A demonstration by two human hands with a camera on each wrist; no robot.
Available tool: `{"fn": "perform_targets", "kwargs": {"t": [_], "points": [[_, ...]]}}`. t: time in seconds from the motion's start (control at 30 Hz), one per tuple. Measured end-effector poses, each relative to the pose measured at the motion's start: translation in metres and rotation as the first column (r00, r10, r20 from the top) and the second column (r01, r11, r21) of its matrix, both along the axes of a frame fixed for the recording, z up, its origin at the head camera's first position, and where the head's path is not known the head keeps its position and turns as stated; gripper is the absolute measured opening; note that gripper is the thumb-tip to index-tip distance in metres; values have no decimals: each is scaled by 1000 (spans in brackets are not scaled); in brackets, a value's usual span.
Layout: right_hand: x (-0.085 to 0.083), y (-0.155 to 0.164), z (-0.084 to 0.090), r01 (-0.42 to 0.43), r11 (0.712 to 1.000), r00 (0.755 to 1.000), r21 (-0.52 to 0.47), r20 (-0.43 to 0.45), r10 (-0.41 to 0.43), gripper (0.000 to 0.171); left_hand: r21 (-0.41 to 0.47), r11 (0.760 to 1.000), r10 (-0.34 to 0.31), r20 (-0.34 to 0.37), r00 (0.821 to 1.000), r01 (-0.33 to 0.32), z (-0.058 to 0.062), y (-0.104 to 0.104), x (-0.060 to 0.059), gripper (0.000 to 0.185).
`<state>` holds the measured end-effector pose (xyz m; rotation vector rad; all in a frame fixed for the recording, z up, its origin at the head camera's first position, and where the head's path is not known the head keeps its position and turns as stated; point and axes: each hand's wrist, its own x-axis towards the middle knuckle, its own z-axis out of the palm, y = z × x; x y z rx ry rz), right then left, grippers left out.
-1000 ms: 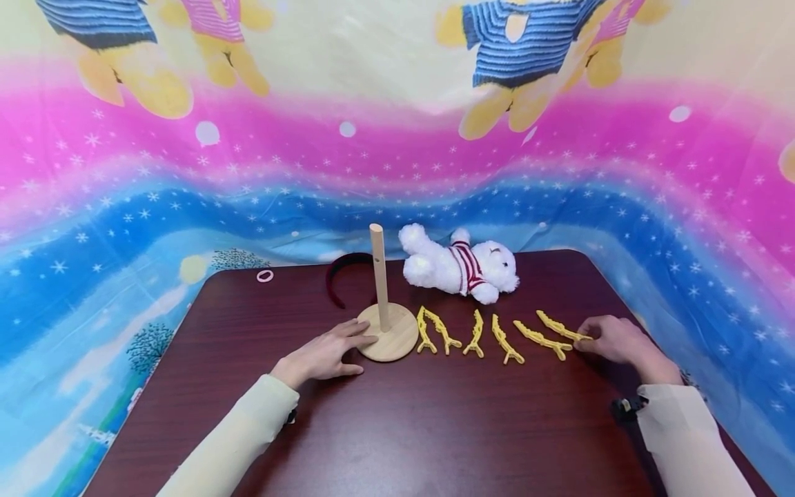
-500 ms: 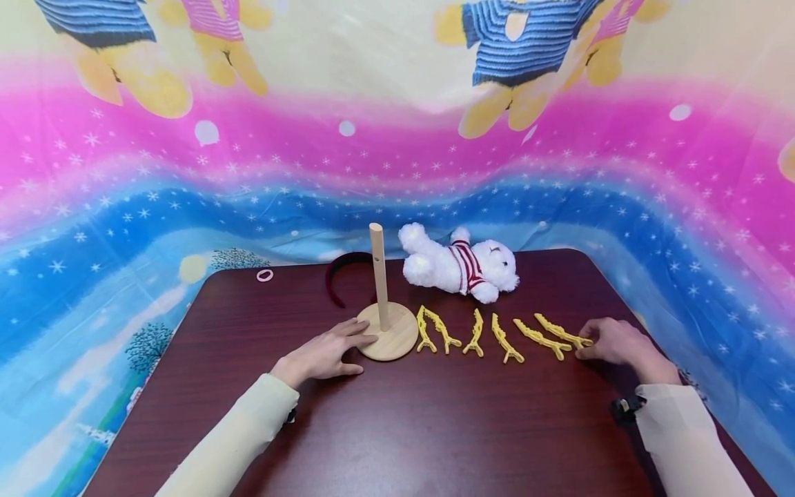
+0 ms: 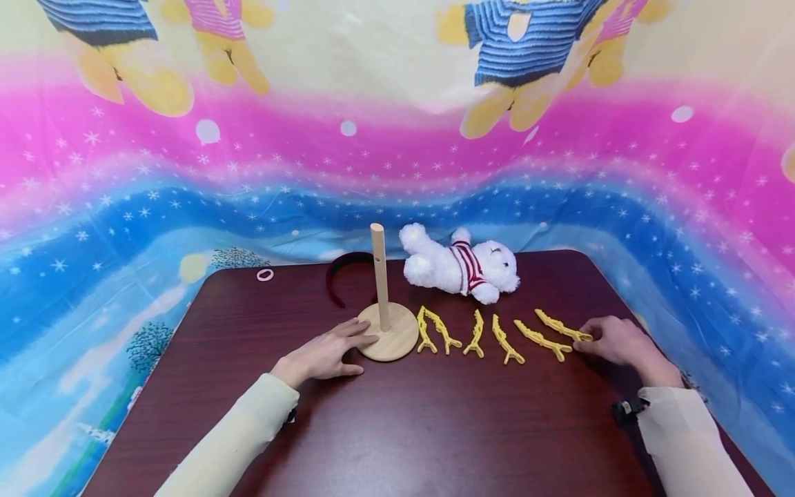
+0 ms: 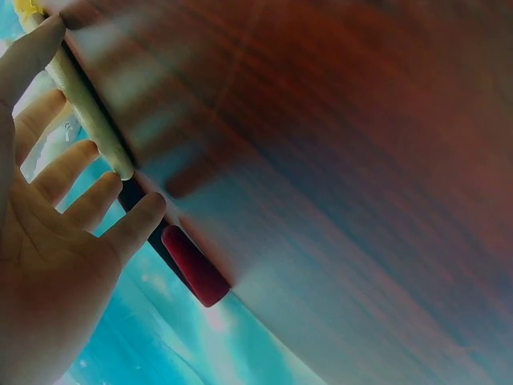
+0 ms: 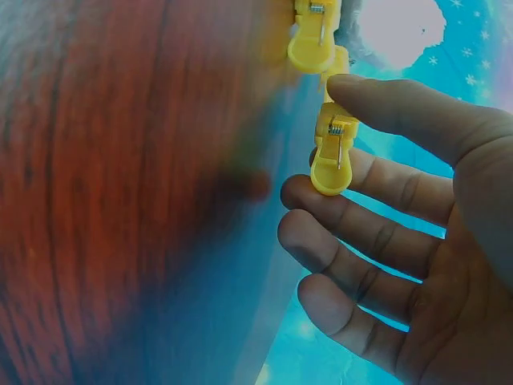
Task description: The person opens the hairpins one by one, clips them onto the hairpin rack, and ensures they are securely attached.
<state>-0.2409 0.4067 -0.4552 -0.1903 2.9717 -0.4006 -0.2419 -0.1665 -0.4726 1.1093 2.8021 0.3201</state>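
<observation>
My left hand (image 3: 323,352) rests its outstretched fingers on the round wooden base of a stand (image 3: 397,345), which has one upright post. In the left wrist view the fingers (image 4: 136,224) are spread along the base's edge. At the right end of a row of yellow alligator hair clips (image 3: 543,340), my right hand (image 3: 617,339) pinches the handle end of the last hair clip (image 3: 555,322). The right wrist view has that clip's sprung handle (image 5: 333,160) between thumb and forefinger, the other fingers loosely bent.
A white teddy bear (image 3: 435,268) in a striped jumper lies behind the clips. Behind the post is a dark red headband (image 3: 333,279), partly hidden. A small pink ring (image 3: 265,275) lies at the back left of the brown table (image 3: 397,428). Patterned cloth (image 3: 397,166) hangs behind.
The pinched clip shifts slightly toward the neighbouring clip half a second ago, then back; its handle end, showing more of its fork then, looks narrower now. The left hand stays still.
</observation>
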Motion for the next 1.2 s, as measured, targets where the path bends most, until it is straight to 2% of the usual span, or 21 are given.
{"fn": "perform_targets", "kwargs": {"t": [0.43,0.73,0.9,1.2], "points": [[1,-7,17,-23,1000,982,1,-185,23,42,-3,1000,-6,7,1000,6,1,0,0,61],[5,-23,27,-35,999,983,-38,-183,28,49,0,1000,-4,7,1000,4,1,0,0,62],[6,-32,28,-50,995,983,-87,-181,33,45,-4,1000,1,11,1000,-1,0,0,0,62],[8,-51,32,-86,991,976,-98,-209,64,38,0,1000,0,10,1000,0,0,0,0,62]]}}
